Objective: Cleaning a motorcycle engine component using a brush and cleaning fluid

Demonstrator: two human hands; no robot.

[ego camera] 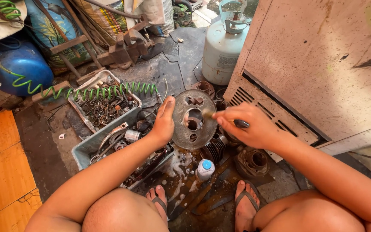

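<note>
Between the knees, seen from the head camera, the disc (193,119) stood on edge, its face toward the person, the left hand (164,122) flat against its left rim, the right hand (250,127) pinching a brush (224,119) at its centre hole.

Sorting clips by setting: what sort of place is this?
Likely a small engine repair workshop: a tray of metal scrap parts, a gas cylinder, and finned engine cylinders on the greasy floor.
</note>
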